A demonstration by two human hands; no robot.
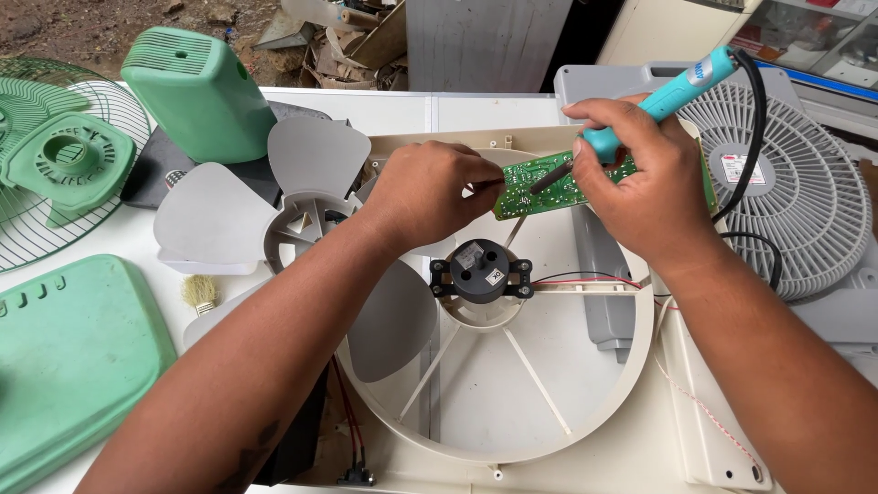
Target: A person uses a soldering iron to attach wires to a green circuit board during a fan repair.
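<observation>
You hold a flat green printed circuit board and a turquoise-handled soldering iron with black cord. Before you: cream round plastic fan frame, black motor, grey blades, mint-green housing.

Bare forearms; dark tattoo on left.
</observation>
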